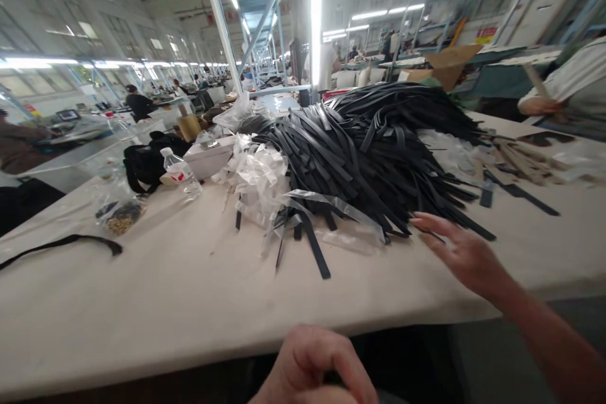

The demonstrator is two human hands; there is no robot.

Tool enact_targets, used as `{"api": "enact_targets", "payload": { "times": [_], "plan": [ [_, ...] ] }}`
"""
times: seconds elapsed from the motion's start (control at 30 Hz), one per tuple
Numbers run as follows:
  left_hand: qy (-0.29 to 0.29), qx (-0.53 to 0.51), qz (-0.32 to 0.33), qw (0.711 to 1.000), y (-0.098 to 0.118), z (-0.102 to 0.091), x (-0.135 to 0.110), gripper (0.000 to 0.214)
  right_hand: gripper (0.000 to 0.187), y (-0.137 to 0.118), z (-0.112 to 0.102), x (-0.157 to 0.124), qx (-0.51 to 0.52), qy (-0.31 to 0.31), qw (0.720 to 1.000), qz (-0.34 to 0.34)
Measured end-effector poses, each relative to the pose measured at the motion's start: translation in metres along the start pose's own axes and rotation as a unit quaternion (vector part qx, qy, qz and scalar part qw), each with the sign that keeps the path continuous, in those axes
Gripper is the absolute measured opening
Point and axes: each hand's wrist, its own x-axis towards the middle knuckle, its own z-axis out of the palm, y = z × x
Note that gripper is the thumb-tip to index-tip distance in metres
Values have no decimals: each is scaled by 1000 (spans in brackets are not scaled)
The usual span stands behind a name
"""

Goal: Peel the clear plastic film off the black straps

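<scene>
The left hand point(317, 363) is hovering near the table's front edge point(165, 347), grip unclear, the right hand point(457, 252) unclenched beside black strips point(350, 167), probably supple, pinchable by their ends.

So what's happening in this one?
A person is at a table with a big heap of black strips. Their right hand is at the strip ends on the heap's near right side; whether it grips one is hard to tell. The left hand is curled by the table's near edge, with nothing visible in it. Crumpled clear plastic lies against the heap's left side, with a bottle farther left.
</scene>
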Motion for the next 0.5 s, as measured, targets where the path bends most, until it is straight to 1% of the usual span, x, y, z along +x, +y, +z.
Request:
{"api": "enact_targets", "payload": {
  "times": [0.03,0.07,0.13,0.2,0.27,0.33,0.43,0.5],
  "plan": [
    [-9,-7,5,1000,0,0,6,54,40,-14,17,15,11,-44,999,-14],
    [-7,-10,7,1000,-2,-1,10,55,46,-27,33,28,13,-69,997,-22],
    [32,-15,4,999,-14,-6,17,56,51,-46,58,50,5,-67,998,-21],
    [66,-42,-16,997,-29,-14,21,52,49,-56,72,63,11,-65,998,-11],
    [84,-86,-29,992,-43,-23,23,46,42,-60,75,68,40,-79,996,-5],
    [105,-108,-32,988,-48,-30,27,40,38,-62,72,68,94,-103,990,-7],
    [120,-88,-16,989,-40,-32,45,37,47,-75,61,61,189,-131,973,-15],
    [113,-47,4,992,-30,-28,65,41,54,-90,53,55,238,-138,961,-19]
  ]
}}
